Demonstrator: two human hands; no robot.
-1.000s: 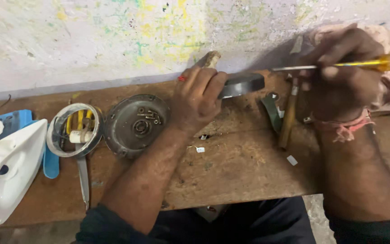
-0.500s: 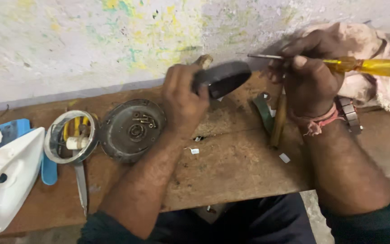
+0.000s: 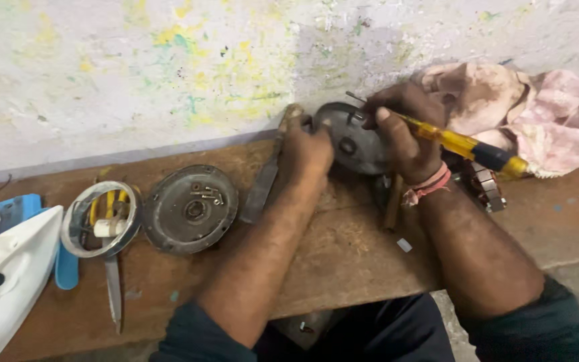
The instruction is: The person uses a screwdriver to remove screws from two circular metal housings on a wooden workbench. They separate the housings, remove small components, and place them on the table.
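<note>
white plastic first: at the far left of the wooden bench (image 3: 343, 261) we see a white clothes iron (image 3: 5, 281) lying over a blue base (image 3: 15, 214). next to it a shiny metal ring (image 3: 78, 218) sits around yellow-handled pliers (image 3: 105, 204) and a small white part, with a thin blade pointing toward us. then comes a round grey metal cover (image 3: 189, 209), lying flat with a few loose screws (image 3: 209, 194) in its dish.

further right our left hand (image 3: 306, 151) is closed around the edge of a round grey motor housing (image 3: 353, 144), propping it on edge against the stained wall (image 3: 169, 74); a flat metal tool (image 3: 263, 184) lies just under that hand. our right hand (image 3: 403, 137) is clamped on a yellow-handled screwdriver (image 3: 467, 144), its tip at the top rim of the housing. a small wound metal part (image 3: 487, 184) lies beyond the wrist, and a pink rag (image 3: 537, 114) is bunched at the far right.

we judge the step in hand to be working a fastener or seam on the housing rim. the next move seems to call for a steady left grip so the housing cannot roll, and the tip kept seated while the right wrist turns or levers. whether the tip is truly in a slot we cannot tell.
</note>
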